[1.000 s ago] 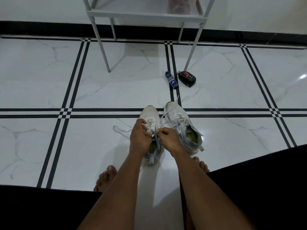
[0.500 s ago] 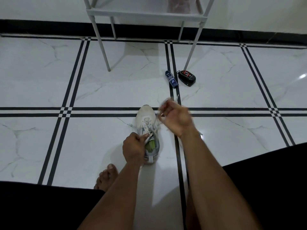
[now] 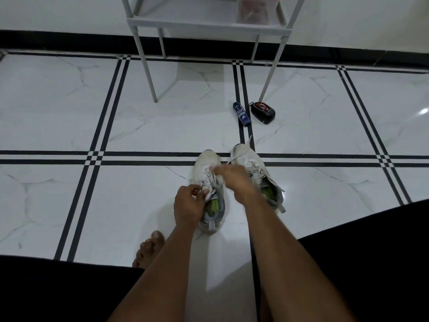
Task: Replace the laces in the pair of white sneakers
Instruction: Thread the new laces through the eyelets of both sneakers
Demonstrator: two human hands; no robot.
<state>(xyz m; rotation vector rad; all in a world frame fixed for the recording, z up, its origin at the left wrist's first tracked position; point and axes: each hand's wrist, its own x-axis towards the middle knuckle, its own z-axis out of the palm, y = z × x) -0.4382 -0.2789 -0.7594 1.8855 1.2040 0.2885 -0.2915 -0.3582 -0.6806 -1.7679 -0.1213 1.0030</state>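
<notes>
Two white sneakers sit side by side on a tiled floor (image 3: 69,112). The left hand (image 3: 188,205) grips the left sneaker (image 3: 210,163) at its collar; the blurred right hand (image 3: 232,177) reaches over its laces (image 3: 209,176), fingers curled, grip unclear. The right sneaker (image 3: 253,163) lies just beyond.

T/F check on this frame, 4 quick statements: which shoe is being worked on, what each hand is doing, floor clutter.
1. Both hands are at the left sneaker. True.
2. The right sneaker has no lace in it. False: white lace is threaded through it.
3. The left hand pinches a lace by the shoe's collar. True.
4. The blue tube stands on the rack. False: it lies on the floor beside a black case.
</notes>
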